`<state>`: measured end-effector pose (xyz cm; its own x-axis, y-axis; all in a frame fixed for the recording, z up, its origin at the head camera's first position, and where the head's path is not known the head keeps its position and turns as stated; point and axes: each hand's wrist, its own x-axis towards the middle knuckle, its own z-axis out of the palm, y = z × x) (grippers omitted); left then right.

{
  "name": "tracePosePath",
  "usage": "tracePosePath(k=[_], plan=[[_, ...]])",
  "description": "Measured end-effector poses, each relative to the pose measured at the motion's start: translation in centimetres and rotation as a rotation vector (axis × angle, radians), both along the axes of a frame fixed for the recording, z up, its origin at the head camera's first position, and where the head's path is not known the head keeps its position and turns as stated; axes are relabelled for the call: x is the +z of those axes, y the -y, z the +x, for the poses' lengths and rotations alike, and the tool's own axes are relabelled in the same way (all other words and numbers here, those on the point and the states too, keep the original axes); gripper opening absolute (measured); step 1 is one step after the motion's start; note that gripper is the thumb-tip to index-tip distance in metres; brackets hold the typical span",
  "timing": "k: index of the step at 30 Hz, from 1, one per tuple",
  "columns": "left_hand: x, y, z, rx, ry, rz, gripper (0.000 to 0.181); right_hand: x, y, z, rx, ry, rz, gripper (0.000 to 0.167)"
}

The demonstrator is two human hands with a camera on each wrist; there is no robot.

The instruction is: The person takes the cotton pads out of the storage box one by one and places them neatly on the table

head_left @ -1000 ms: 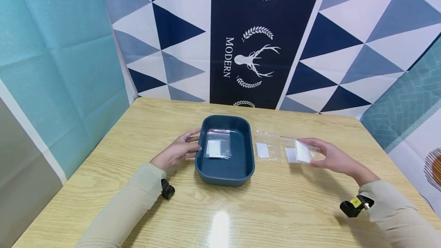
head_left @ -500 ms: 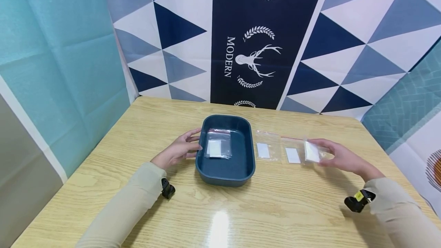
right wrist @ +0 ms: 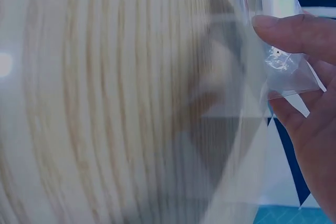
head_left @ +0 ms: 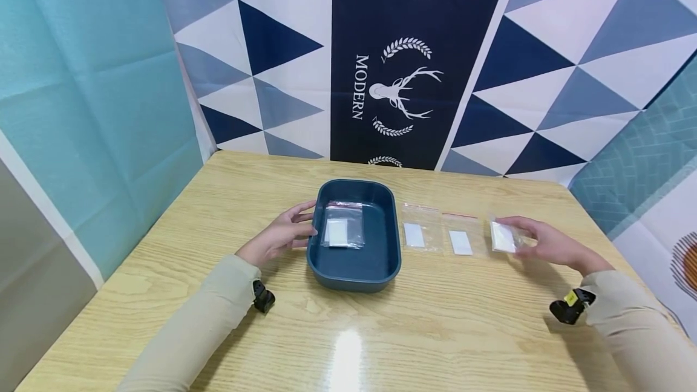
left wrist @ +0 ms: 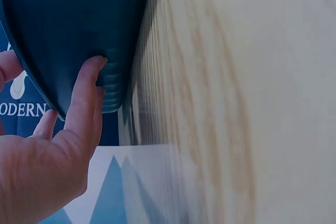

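Note:
A dark blue rectangular tub (head_left: 376,268) stands on the wooden table. Inside it, toward the left, lie overlapping clear zip-lock bags (head_left: 353,236) with white pieces in them. My left hand (head_left: 279,235) touches the tub's left side. In the left wrist view, its extended fingers (left wrist: 81,95) lie against the outer wall. Right of the tub, two flat zip-lock bags (head_left: 432,238) (head_left: 472,228) with red seal strips rest in a row, each with a white piece. My right hand (head_left: 550,244) pinches another clear bag (head_left: 502,237) with white contents, just right of that row.
The wooden table (head_left: 435,325) reaches to a patterned cloth backdrop (head_left: 394,95) behind the tub. A teal cloth (head_left: 109,77) hangs along the left side. Glare (head_left: 346,359) shines on the front of the table.
My right hand has moved to the right with its bag, which no longer overlaps the second bag in the row. My left hand stays at the tub.

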<state>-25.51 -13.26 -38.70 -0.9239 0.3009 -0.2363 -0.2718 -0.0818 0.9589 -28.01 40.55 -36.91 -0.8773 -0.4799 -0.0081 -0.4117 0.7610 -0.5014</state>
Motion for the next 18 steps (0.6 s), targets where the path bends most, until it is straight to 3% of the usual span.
tracePosePath(k=[6, 18], plan=[[0.1, 0.0, 0.1, 0.000, 0.001, 0.003, 0.070, -0.5, -0.6, -0.3, -0.008, 0.021, 0.004, 0.069], [-0.1, 0.0, -0.1, 0.013, 0.001, -0.011, 0.070, -1.3, -0.9, -1.1, 0.032, 0.112, -0.081, 0.072]])
